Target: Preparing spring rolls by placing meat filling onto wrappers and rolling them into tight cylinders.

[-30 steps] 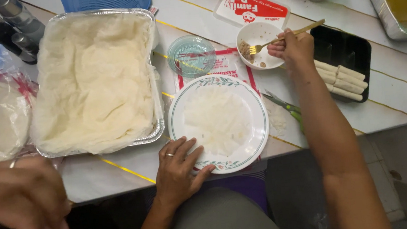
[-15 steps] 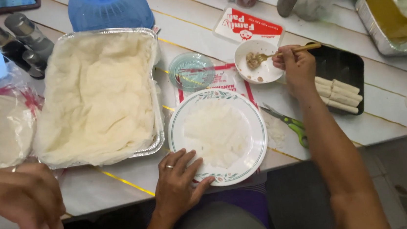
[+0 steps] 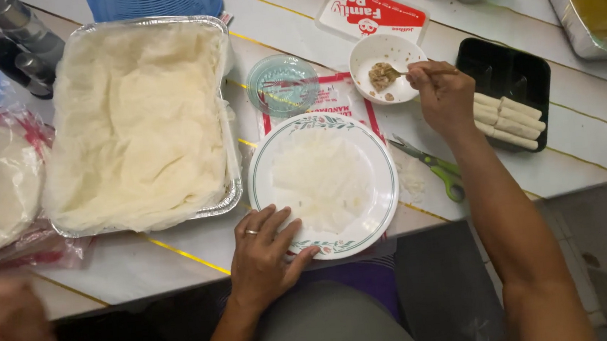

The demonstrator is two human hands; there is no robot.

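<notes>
1. Filling, brownish, lies in a small white bowl beyond the plate; a spoon reaches into it.
2. Right hand pinches the spoon's handle, fingers curled shut around it.
3. Left hand rests flat, fingers spread, on the near rim of the white plate, which carries a thin translucent wrapper.
4. Green-handled scissors lie just right of the plate; a black tray of rolled wraps sits beyond them.

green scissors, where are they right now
In the head view, the green scissors lie on the table right of the white plate, just under the right hand's forearm, near the black tray.
</notes>
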